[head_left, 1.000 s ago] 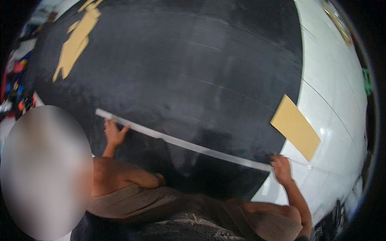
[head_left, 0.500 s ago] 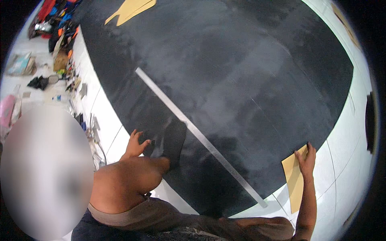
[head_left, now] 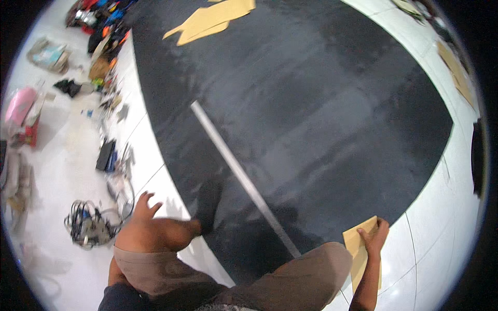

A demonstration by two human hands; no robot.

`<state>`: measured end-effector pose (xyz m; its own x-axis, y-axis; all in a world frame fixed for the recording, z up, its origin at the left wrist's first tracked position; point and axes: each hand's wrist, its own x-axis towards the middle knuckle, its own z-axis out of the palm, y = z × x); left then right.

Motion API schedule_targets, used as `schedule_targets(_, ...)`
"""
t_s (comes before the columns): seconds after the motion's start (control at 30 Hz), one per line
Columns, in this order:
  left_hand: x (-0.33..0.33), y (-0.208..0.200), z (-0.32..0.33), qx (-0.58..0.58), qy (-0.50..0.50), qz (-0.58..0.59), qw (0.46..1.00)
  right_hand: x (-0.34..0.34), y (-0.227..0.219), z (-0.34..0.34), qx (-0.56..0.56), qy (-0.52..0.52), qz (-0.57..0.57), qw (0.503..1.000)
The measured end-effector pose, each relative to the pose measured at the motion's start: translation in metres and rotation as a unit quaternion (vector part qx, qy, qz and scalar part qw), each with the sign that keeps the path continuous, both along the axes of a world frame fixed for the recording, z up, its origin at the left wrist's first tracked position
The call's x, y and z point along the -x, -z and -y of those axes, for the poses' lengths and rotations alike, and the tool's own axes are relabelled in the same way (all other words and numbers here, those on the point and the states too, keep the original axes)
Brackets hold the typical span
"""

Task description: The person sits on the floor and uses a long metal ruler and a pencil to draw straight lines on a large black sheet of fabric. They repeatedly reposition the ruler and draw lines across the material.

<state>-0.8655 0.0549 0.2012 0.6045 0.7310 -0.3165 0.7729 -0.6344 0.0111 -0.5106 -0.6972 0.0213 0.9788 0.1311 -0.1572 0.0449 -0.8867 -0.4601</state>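
My right hand (head_left: 375,239) grips the edge of a tan card piece (head_left: 358,254), thumb on its face, at the right side of a large black sheet (head_left: 321,145). Part of the card is hidden behind my right knee and forearm. Fingers spread and holding nothing, my left hand (head_left: 147,206) is over the white floor, just beyond my left knee. A long metal ruler (head_left: 244,179) lies slantwise on the sheet, its near end meeting my right knee in the view. More tan cut-out pieces (head_left: 212,22) rest on the far part of the sheet.
White tiled floor (head_left: 415,249) surrounds the sheet. Along the left are a tangle of cables (head_left: 89,225), a dark box (head_left: 106,154), a pink bag (head_left: 22,106) and a colourful heap (head_left: 98,18). Another tan strip (head_left: 455,72) lies at the far right.
My left hand has drawn back from the black sheet's edge. My right hand has brought the tan card nearer to me, and my right knee has come up. The whole view has shifted.
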Motion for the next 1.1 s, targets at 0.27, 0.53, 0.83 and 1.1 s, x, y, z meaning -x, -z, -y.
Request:
schedule_targets(0.27,-0.107,0.025,-0.014,0.114,0.138,-0.102,0.979,-0.004,-0.009,-0.005,0.047,0.018,0.012,0.999)
schedule_targets(0.53,-0.253,0.052,0.011,0.175,0.29,-0.143,0.93,-0.003,-0.033,0.021,0.088,0.001,-0.08,0.993)
schedule_targets(0.83,-0.204,0.143,-0.004,0.152,0.217,-0.021,0.964,0.034,-0.016,0.016,0.125,0.042,-0.032,0.991)
schedule_targets(1.1,-0.164,0.163,-0.014,0.172,0.239,-0.059,0.954,0.089,-0.026,-0.017,0.133,0.135,0.071,0.979)
